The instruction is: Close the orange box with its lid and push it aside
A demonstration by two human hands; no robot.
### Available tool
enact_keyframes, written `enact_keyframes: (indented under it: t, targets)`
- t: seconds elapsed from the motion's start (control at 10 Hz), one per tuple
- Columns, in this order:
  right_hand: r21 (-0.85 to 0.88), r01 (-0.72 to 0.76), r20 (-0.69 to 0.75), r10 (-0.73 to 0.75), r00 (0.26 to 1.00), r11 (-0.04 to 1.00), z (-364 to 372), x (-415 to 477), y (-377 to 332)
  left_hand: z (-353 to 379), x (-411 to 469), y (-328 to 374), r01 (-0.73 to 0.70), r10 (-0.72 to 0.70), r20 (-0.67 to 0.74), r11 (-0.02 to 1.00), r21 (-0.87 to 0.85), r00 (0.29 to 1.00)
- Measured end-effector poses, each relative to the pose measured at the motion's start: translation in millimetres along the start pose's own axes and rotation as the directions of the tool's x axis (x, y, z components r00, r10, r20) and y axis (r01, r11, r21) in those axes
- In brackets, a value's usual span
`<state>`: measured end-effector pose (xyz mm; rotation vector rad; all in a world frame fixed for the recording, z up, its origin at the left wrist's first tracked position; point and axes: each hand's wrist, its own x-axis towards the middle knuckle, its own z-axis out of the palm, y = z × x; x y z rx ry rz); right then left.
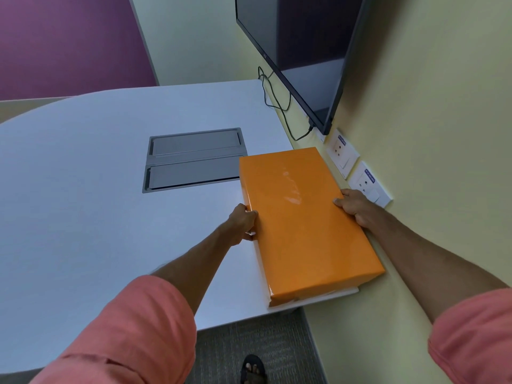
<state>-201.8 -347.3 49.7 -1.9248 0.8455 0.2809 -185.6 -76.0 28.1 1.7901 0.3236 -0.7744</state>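
The orange box (302, 223) lies lengthwise along the right edge of the white table (97, 189), close to the yellow wall. Its glossy orange lid covers the top, and a thin white rim shows under the near end. My left hand (243, 224) grips the box's left long side, fingers curled on the edge. My right hand (353, 207) holds the right long side, thumb resting on the lid, fingers hidden between box and wall.
A grey recessed cable hatch (194, 160) sits in the table just left of the box's far end. Two white wall sockets (357, 173) are beside my right hand. A dark monitor (299, 56) hangs above, with black cables (277, 101). Carpet and a sandalled foot (253, 370) show below.
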Motion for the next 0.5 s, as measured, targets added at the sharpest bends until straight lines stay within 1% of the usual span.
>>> enact_keyframes:
  t: [0.1, 0.2, 0.3, 0.4, 0.5]
  targets:
    - [-0.112, 0.100, -0.083, -0.110, 0.990, 0.989, 8.4, -4.0, -10.2, -3.3, -0.8, -0.8, -0.067, 0.065, 0.026, 0.992, 0.108, 0.998]
    - [-0.284, 0.202, -0.131, -0.246, 0.960, 0.937, 16.2, -7.3, -17.2, -9.5, -1.0, 1.0, -0.161, 0.165, 0.004, 0.953, 0.259, 0.986]
    - [-0.485, 0.304, -0.094, -0.395, 0.914, 0.820, 33.4, -10.8, -31.4, -32.9, -1.4, 5.2, -0.262, 0.345, -0.059, 0.803, 0.535, 0.937]
    - [-0.622, 0.316, -0.080, -0.459, 0.885, 0.717, 51.0, -14.9, -47.1, -58.9, 0.1, 8.8, -0.268, 0.440, -0.074, 0.662, 0.700, 0.895]
    - [-0.735, 0.345, -0.042, -0.546, 0.836, 0.584, 89.7, -23.3, -72.4, -102.7, 1.5, 10.2, -0.213, 0.531, -0.109, 0.509, 0.834, 0.840]
